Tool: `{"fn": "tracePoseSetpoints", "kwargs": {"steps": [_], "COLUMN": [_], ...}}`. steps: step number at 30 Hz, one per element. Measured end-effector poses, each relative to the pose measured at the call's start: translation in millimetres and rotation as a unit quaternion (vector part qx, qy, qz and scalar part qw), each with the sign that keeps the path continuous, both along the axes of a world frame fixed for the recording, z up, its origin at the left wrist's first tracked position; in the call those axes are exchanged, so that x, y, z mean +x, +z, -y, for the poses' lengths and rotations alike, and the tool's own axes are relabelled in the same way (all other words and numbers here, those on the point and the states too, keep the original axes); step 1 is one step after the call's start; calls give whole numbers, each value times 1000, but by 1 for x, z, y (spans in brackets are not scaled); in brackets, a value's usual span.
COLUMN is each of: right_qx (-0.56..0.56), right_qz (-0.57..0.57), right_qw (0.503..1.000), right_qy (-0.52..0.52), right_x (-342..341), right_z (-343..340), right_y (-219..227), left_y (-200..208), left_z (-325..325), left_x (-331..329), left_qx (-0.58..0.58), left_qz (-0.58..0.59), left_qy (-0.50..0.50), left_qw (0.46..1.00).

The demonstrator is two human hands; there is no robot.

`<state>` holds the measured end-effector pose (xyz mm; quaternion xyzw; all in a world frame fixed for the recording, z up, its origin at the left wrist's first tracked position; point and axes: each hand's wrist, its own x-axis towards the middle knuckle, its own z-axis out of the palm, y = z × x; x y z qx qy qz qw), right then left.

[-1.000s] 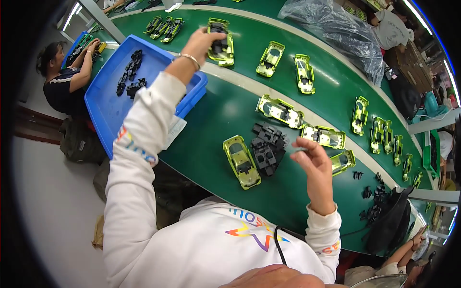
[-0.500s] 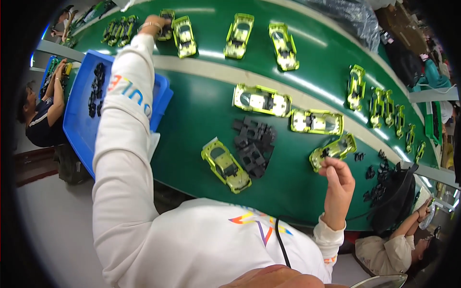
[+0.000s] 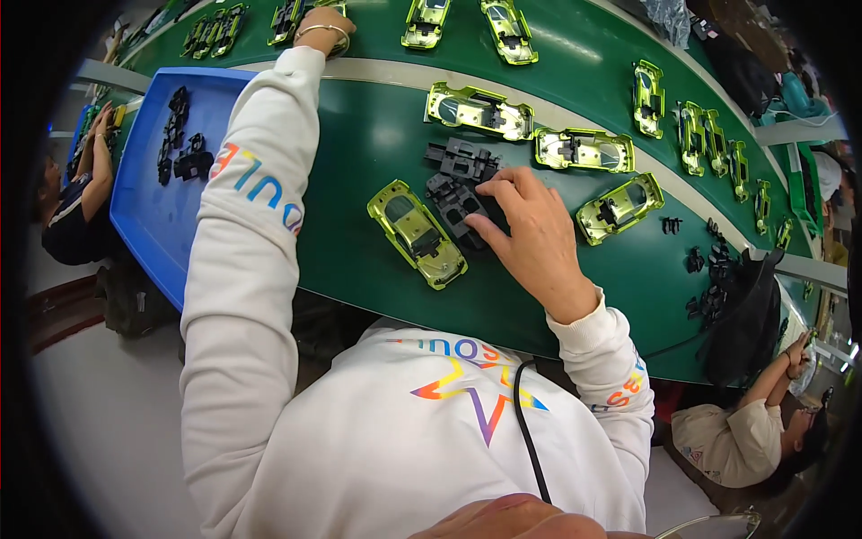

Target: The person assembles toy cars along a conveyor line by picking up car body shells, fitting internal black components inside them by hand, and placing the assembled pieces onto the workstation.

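My right hand (image 3: 536, 235) reaches over a small pile of black plastic chassis parts (image 3: 462, 160). Its thumb and bent fingers pinch the edges of one black chassis part (image 3: 453, 199). Just left of the pile lies a lime-green toy car body (image 3: 417, 235) with its roof up. Far out at the upper left, my left hand (image 3: 325, 30) is over another green car body (image 3: 334, 5), partly cut off by the picture's edge. Its fingertips are hidden there. Beside that hand sits a green body with a black insert (image 3: 286, 20).
A blue bin (image 3: 135, 211) with several black parts stands on the left. Upturned green bodies (image 3: 480, 111) line the pale strip (image 3: 386, 97) and far green surface. Loose black parts (image 3: 714, 269) and a black bag (image 3: 743, 323) lie right. Co-workers sit at both sides.
My right hand has moved left from the green body at the right to the black parts. My left hand has shifted from one far car body to the one on its right. The view has tilted down.
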<state>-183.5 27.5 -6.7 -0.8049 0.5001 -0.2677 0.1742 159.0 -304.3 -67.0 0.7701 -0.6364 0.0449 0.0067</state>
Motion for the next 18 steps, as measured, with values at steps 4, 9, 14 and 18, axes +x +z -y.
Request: {"fn": "tracePoseSetpoints", "kwargs": {"steps": [4,9,14,18], "right_qx": [40,7,-15,-12], "right_qz": [-28,-25,-92,-86], "right_qw": [997,995,992,993], "right_qy": [-57,-92,-80,-78], "right_x": [-24,-52,-55,-62], "right_z": [-17,-32,-48,-45], "right_y": [-2,0,8,4], "left_y": [29,44,82,122], "left_z": [-16,-13,-66,-176], "left_x": [-33,3,-37,-91], "left_qx": [94,14,312,72], "left_qz": [-100,-409,-914,-942], "left_qy": [6,74,-220,7], "left_qw": [990,910,133,327]}}
